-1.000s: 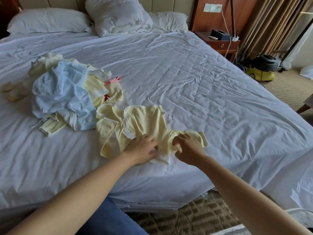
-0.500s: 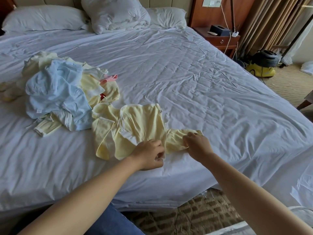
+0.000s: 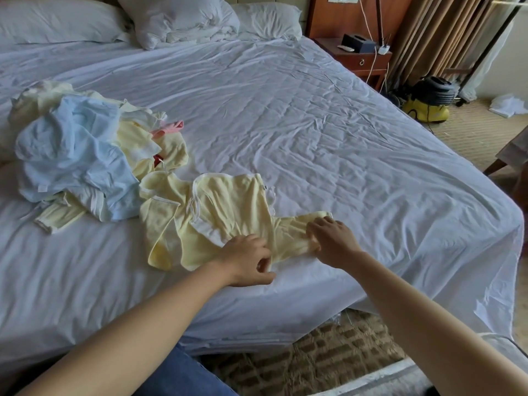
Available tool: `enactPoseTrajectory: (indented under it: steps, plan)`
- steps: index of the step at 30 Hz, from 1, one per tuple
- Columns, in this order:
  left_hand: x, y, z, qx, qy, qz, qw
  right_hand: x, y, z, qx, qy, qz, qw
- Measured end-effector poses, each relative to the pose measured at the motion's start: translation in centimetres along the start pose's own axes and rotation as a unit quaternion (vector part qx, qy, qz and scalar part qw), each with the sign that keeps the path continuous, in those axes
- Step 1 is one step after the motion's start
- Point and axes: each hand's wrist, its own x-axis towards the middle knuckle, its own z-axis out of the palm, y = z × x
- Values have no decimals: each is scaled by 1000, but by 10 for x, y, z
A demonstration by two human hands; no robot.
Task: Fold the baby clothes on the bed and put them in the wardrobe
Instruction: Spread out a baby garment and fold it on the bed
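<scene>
A pale yellow baby garment lies spread on the white bed near its front edge. My left hand sits at the garment's lower hem with curled fingers pinching the edge. My right hand grips the right sleeve, which is stretched out sideways and bunched under my fingers. To the left lies a loose pile of baby clothes in light blue, yellow, white and a bit of pink. No wardrobe is in view.
Pillows lie at the headboard. A wooden nightstand with cables stands at the bed's far right corner, and a yellow and black vacuum sits on the carpet beside it. A chair leg shows at the right edge.
My right hand has slid to the right along the sleeve and drawn it out flatter. My left hand has stayed at the hem, shifting slightly toward me.
</scene>
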Motion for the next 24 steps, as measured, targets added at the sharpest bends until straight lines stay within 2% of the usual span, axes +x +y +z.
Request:
enactPoseTrajectory:
  steps: [5, 9, 12, 14, 17, 19, 21, 24]
  plan:
    - [17, 17, 2, 8, -5, -18, 1000, -3, 8, 0, 1, 50, 79, 996]
    - [25, 19, 2, -18, -10, -78, 997, 1, 16, -3, -17, 91, 49, 994]
    - [25, 18, -3, -49, -31, -90, 994, 3, 19, -9, -75, 117, 12, 990]
    - [23, 18, -5, -89, -47, -94, 990, 3, 19, -7, -114, 70, 11, 991]
    - [19, 13, -4, -129, -65, -88, 986, 5, 14, -6, -150, -44, 39, 987]
    - [14, 7, -4, -173, -70, -88, 979, 9, 6, -13, -159, -56, 42, 985]
    - [4, 0, -9, -193, -44, -94, 976, 16, -6, -22, -139, -23, 33, 989]
    - [-13, -19, -15, -148, 90, -105, 979, 29, -35, -30, -47, 19, -6, 999]
